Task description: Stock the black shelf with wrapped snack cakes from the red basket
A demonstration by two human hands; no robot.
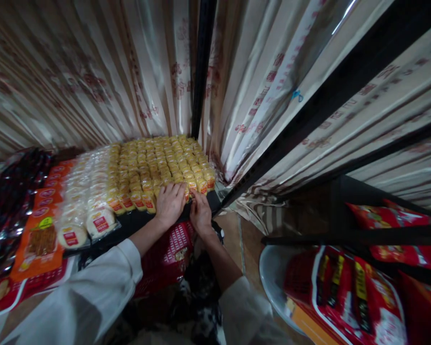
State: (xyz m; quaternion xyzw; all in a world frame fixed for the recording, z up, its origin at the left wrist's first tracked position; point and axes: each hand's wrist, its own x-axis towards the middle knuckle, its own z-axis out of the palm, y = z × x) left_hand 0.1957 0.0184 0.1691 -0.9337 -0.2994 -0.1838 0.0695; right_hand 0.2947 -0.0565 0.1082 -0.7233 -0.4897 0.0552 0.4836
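Rows of small yellow-wrapped snack cakes (154,165) with red labels stand close together on a black shelf (129,223). My left hand (171,204) rests at the front ends of these rows, its fingers bent down around a yellow packet. Just beside it, my right hand (201,213) has its fingertips drawn together at the front of the same rows, touching a packet there. My fingers partly cover what they grip. To the left of the yellow rows are clear-wrapped white round cakes (100,221), also with red labels.
Orange snack bags (39,239) and dark shiny packets (12,201) lie farther left. A red patterned bag (174,247) is below the shelf. At right, a pale basin (271,273) stands beside red packages (377,292). Black metal posts (203,67) cross before printed curtains (147,62).
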